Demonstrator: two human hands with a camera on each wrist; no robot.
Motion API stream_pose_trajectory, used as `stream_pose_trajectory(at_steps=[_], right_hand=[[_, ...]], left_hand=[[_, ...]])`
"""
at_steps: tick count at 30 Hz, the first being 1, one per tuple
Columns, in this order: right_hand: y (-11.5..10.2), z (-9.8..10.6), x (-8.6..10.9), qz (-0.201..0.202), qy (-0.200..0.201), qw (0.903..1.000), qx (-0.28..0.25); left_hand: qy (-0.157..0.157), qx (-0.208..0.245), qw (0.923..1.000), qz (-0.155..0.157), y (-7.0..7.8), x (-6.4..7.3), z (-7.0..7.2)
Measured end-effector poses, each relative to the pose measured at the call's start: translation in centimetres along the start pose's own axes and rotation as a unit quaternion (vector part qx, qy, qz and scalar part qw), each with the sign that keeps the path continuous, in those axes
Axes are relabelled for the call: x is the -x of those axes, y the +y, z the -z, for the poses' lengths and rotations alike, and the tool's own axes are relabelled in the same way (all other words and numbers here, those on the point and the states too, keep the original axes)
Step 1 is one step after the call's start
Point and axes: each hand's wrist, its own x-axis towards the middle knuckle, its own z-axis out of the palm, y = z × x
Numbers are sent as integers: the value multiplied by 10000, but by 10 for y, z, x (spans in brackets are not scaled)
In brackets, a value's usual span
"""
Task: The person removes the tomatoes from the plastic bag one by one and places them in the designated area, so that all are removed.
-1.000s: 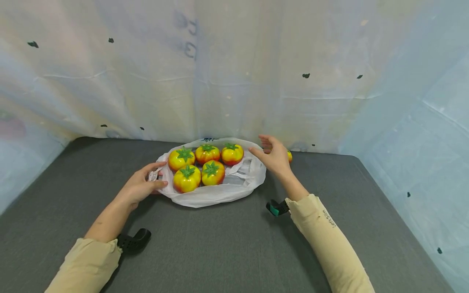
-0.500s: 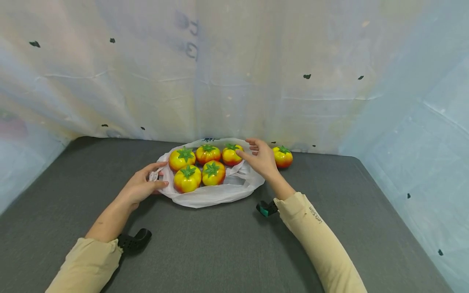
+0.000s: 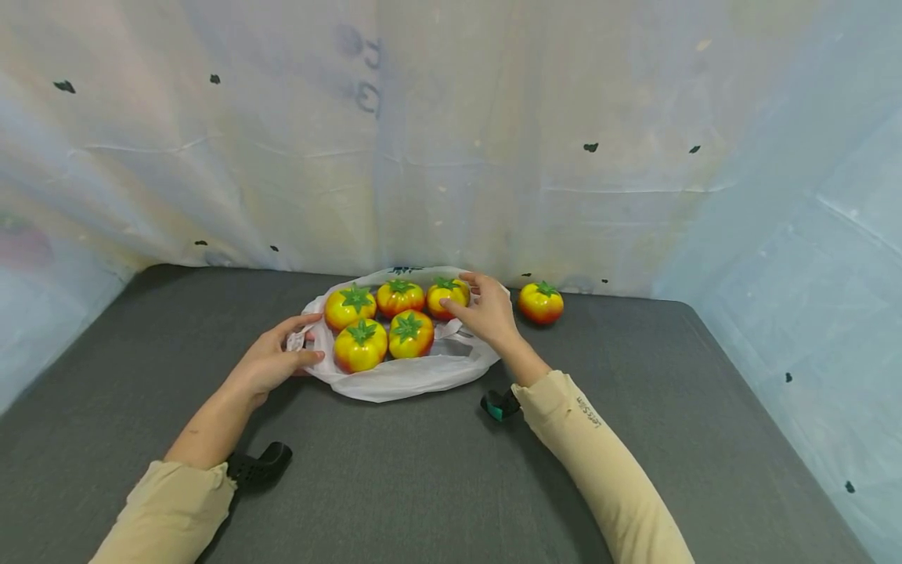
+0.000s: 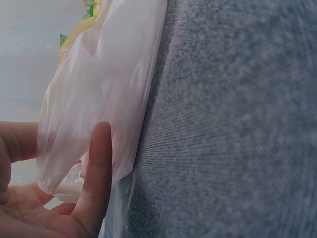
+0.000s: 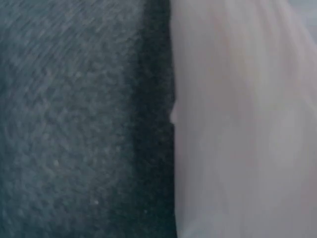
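Across the lower frame: grey table [image 3: 395, 478]. At centre: white plastic bag [image 3: 395, 384], its left end gripped by my left hand [image 3: 266, 356]. My right hand [image 3: 489, 313] is at the rightmost of five bagged tomatoes [image 3: 452, 293] — whether gripping, I cannot tell.

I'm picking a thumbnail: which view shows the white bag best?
The head view: it shows the white bag, open, with five fruits inside. The left wrist view shows one end; the right wrist view, only a blurred side.
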Motion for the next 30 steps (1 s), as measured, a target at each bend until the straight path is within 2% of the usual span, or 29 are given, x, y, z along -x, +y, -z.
stream_pose_trajectory(at_steps=[7,13,30], right_hand=[[0,-5,-2,69,8,9996,290],[2,-10,-4,-83,21,9993,369],[6,-14,-2,-97,14,9999,84]], left_hand=[[11,-20,10000,17,0,0,1],[-3,-24,10000,62,-1,0,1],[53,-130,9999,-48,0,0,1]])
